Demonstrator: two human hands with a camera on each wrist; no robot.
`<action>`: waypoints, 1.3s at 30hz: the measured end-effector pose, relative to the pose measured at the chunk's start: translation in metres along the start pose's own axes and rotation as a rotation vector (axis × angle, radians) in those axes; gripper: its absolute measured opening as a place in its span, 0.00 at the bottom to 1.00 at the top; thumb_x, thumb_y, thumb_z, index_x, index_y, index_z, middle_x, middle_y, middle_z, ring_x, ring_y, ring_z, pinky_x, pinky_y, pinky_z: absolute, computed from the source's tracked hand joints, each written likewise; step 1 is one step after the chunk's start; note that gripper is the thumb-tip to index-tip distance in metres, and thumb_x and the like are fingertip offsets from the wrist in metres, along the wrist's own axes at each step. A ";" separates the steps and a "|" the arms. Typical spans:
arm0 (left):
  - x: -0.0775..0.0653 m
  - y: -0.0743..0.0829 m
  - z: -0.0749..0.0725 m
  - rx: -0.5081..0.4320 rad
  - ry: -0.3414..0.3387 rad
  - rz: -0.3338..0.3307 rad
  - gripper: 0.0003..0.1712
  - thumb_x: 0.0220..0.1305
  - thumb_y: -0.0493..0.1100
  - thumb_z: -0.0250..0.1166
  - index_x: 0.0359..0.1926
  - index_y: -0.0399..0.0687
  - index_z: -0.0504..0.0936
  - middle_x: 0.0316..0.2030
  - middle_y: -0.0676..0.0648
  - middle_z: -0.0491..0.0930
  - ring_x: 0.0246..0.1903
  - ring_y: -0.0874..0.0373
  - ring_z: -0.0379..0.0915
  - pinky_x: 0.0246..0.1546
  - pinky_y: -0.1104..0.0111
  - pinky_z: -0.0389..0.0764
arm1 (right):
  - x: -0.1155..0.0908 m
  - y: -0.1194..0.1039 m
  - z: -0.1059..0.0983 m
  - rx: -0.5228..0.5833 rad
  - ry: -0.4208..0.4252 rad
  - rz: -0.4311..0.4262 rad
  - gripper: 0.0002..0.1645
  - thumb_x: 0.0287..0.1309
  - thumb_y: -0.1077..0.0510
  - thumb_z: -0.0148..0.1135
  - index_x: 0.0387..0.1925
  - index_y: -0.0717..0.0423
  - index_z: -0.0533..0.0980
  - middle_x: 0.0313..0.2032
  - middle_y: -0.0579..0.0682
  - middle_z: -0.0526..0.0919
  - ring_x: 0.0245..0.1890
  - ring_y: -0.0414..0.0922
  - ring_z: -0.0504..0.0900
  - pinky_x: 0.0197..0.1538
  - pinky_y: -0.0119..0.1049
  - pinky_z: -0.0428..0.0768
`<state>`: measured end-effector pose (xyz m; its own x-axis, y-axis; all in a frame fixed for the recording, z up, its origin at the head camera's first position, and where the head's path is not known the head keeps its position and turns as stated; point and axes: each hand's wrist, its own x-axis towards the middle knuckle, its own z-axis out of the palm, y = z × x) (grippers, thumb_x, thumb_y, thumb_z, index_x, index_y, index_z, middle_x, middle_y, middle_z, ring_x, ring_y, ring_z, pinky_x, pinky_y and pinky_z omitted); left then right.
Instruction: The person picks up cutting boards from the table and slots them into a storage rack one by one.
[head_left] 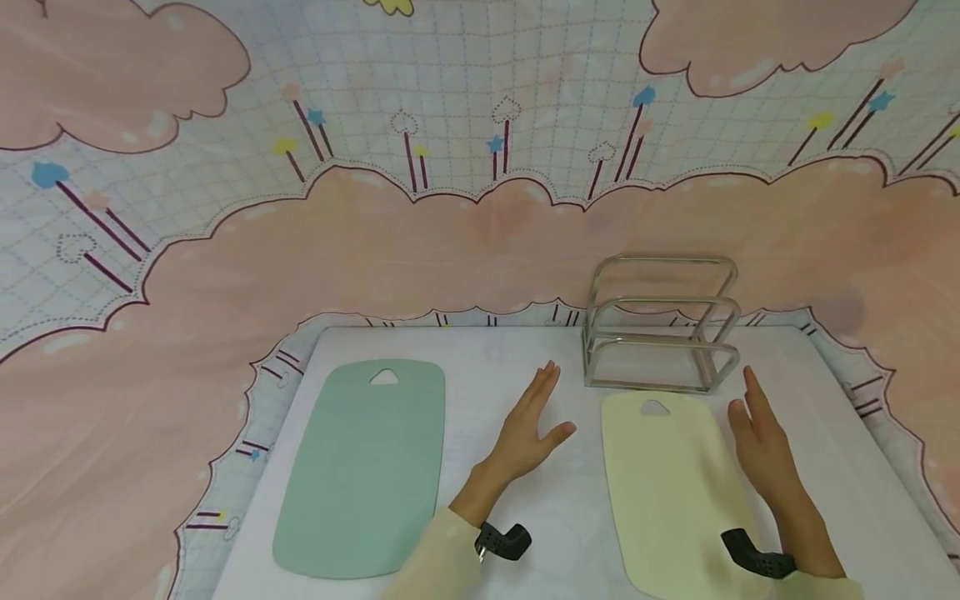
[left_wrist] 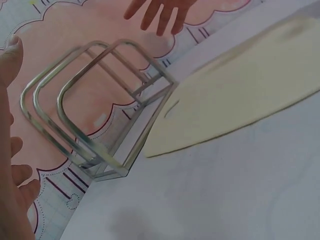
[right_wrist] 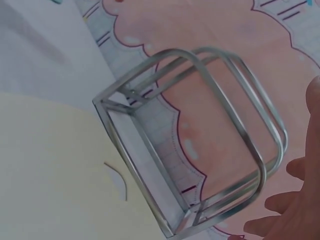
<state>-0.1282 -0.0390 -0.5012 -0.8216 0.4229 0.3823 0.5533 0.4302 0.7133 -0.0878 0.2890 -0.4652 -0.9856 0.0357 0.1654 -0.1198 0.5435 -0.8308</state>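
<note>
A metal rack (head_left: 660, 342) with three upright loops stands at the back right of the white table. In front of it lies a pale yellow cutting board (head_left: 667, 483) with a small hole near its far end. My left hand (head_left: 525, 437) is held left of that board, fingers extended and thumb apart, touching nothing. Over the yellow board's right edge, my right hand (head_left: 765, 442) reaches toward the rack's right side with straight fingers, holding nothing. A green cutting board (head_left: 367, 471) lies flat at the left. Both wrist views show the rack (left_wrist: 95, 105) apart from the hands.
The white table (head_left: 517, 358) is bordered by a patterned cloth (head_left: 480, 250) with pink clouds and a light grid. Black straps (head_left: 506, 540) sit on both wrists, below pale sleeves.
</note>
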 end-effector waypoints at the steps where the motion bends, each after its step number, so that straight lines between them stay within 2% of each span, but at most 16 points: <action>1: 0.003 0.000 0.002 -0.004 -0.006 -0.005 0.54 0.62 0.77 0.38 0.74 0.43 0.50 0.74 0.44 0.48 0.72 0.47 0.41 0.64 0.46 0.56 | 0.001 0.001 -0.001 -0.007 0.000 0.019 0.36 0.75 0.51 0.35 0.75 0.48 0.34 0.73 0.63 0.36 0.67 0.73 0.40 0.59 0.73 0.42; 6: 0.017 0.001 0.015 -0.058 -0.026 -0.035 0.55 0.61 0.78 0.38 0.74 0.43 0.51 0.73 0.46 0.49 0.72 0.50 0.43 0.66 0.49 0.55 | 0.008 0.002 -0.007 -0.020 0.008 0.075 0.37 0.75 0.46 0.34 0.76 0.46 0.34 0.73 0.65 0.38 0.67 0.74 0.42 0.58 0.75 0.44; 11: 0.030 0.002 0.027 -0.128 -0.024 -0.045 0.54 0.62 0.77 0.38 0.74 0.41 0.49 0.73 0.42 0.50 0.71 0.52 0.45 0.67 0.55 0.54 | 0.017 0.006 -0.009 0.015 0.029 0.042 0.36 0.75 0.48 0.34 0.75 0.51 0.36 0.73 0.64 0.38 0.68 0.72 0.41 0.61 0.72 0.42; 16: 0.040 0.003 0.036 -0.169 -0.020 -0.032 0.55 0.63 0.76 0.38 0.73 0.37 0.50 0.72 0.40 0.50 0.71 0.52 0.46 0.67 0.57 0.55 | 0.023 0.012 -0.006 0.049 0.035 0.033 0.35 0.76 0.49 0.33 0.75 0.54 0.37 0.73 0.63 0.39 0.69 0.68 0.39 0.65 0.66 0.39; 22: 0.047 0.003 0.047 -0.165 -0.039 -0.079 0.53 0.62 0.77 0.37 0.74 0.44 0.51 0.73 0.43 0.50 0.71 0.55 0.45 0.67 0.58 0.55 | 0.031 0.019 -0.006 0.063 0.028 0.041 0.34 0.76 0.49 0.31 0.75 0.54 0.36 0.73 0.62 0.37 0.70 0.66 0.37 0.65 0.66 0.38; 25: 0.050 0.004 0.054 -0.171 -0.047 -0.086 0.48 0.66 0.73 0.41 0.75 0.46 0.50 0.73 0.44 0.48 0.71 0.56 0.44 0.67 0.57 0.56 | 0.034 0.022 -0.006 0.079 0.022 0.060 0.34 0.76 0.48 0.29 0.75 0.53 0.36 0.73 0.64 0.37 0.68 0.70 0.39 0.63 0.70 0.41; 31: 0.057 0.007 0.062 -0.144 -0.045 -0.092 0.40 0.71 0.56 0.53 0.75 0.49 0.47 0.74 0.44 0.45 0.71 0.55 0.42 0.65 0.52 0.59 | 0.038 0.025 -0.003 0.124 0.012 0.097 0.35 0.76 0.48 0.29 0.75 0.53 0.35 0.72 0.67 0.38 0.67 0.74 0.42 0.60 0.72 0.44; 34: 0.061 0.008 0.062 -0.131 -0.045 -0.121 0.40 0.71 0.52 0.55 0.75 0.48 0.48 0.74 0.43 0.45 0.71 0.53 0.43 0.64 0.51 0.59 | 0.040 0.025 0.000 0.142 0.016 0.092 0.35 0.76 0.47 0.30 0.75 0.55 0.35 0.72 0.65 0.38 0.67 0.72 0.40 0.62 0.70 0.43; 39: 0.067 0.008 0.060 -0.171 -0.037 -0.204 0.40 0.71 0.51 0.55 0.75 0.45 0.49 0.74 0.43 0.47 0.71 0.50 0.44 0.65 0.51 0.57 | 0.042 0.026 0.009 0.145 0.067 0.071 0.35 0.76 0.48 0.32 0.75 0.58 0.37 0.73 0.62 0.40 0.70 0.66 0.40 0.65 0.64 0.43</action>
<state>-0.1702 0.0411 -0.5050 -0.9065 0.3713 0.2011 0.3430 0.3696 0.8636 -0.1332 0.2973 -0.4846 -0.9826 0.1281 0.1344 -0.0708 0.4107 -0.9090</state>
